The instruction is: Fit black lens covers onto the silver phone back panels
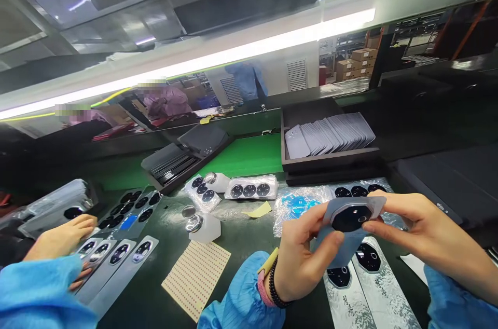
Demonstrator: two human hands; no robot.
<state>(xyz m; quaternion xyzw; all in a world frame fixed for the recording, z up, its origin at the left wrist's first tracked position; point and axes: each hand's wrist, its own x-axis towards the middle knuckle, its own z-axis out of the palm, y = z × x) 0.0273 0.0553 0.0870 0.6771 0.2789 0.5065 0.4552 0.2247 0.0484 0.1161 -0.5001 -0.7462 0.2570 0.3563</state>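
Note:
My left hand (299, 256), in a blue sleeve with wristbands, pinches one side of a grey phone back cover (342, 251) near its top. The fingers of my right hand (416, 228) grip the opposite edge beside the black camera lens plate (352, 218) set in it. Held tilted in the air, the cover hangs above two silvery patterned phone back covers (383, 292) that lie side by side with black lens plates. Behind my hands, clear plastic film with blue pieces (298, 204) lies next to a bag of black lens plates (360, 190), which is partly hidden.
At the left, a co-worker's hand (64, 238) is over a row of grey covers (116, 272). A dotted sticker sheet (196, 277), a dispenser bottle (208, 229) and bagged lens plates (251, 190) lie on the bench. Behind stands a black tray (330, 159) of stacked covers.

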